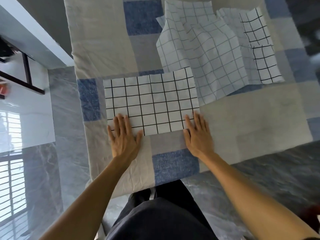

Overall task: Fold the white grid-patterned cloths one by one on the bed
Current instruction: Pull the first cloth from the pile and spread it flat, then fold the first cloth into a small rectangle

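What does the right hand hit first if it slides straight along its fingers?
The right hand already lies flat on the folded cloth. Sliding on, it would probably meet the rumpled cloths overlapping the far right corner.

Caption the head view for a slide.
Both hands, left and right, press flat a folded grid cloth on the bed.

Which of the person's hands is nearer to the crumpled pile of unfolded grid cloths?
The right hand: it presses the folded cloth's near right corner, below the pile. The left hand presses the near left corner, farther away.
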A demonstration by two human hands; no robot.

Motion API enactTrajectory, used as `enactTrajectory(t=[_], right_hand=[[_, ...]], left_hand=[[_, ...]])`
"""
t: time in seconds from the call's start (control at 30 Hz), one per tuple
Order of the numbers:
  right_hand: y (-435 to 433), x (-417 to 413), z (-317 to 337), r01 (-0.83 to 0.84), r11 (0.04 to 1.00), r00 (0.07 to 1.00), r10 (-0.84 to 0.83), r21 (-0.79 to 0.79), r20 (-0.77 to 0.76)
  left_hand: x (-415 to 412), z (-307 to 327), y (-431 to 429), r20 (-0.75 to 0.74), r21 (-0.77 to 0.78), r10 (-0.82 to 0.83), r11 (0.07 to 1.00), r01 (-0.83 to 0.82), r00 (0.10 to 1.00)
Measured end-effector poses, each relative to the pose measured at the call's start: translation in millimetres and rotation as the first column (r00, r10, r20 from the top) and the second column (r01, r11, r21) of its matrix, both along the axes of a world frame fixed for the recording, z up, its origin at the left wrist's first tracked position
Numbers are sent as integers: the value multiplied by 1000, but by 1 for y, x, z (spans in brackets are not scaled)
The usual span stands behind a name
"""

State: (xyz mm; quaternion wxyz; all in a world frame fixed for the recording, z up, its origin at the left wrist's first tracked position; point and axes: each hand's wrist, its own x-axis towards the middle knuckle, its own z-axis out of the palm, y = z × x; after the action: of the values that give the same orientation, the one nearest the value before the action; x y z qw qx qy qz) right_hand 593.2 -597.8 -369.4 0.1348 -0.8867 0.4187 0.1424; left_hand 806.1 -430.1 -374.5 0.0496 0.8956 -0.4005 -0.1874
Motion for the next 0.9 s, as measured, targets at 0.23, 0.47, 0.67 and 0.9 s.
enactTrajectory(t=[0.23, 0.47, 0.67, 0.9], right_hand=[[32, 34, 14, -125, 992, 969, 117, 24, 218], [47, 44, 8, -48, 999, 944, 38, 21, 327], [48, 43, 2, -40, 999, 940, 43, -14, 340], [50, 45, 2, -52, 997, 916, 70, -56, 395]], left_hand=[[-26, 13, -21, 142, -235, -394, 877, 418, 908], [-21, 5, -26, 329, -259, -458, 797, 545, 826], [-21, 10, -30, 371, -230, -461, 795, 561, 806], [-21, 14, -33, 363, -218, -483, 787, 577, 797]])
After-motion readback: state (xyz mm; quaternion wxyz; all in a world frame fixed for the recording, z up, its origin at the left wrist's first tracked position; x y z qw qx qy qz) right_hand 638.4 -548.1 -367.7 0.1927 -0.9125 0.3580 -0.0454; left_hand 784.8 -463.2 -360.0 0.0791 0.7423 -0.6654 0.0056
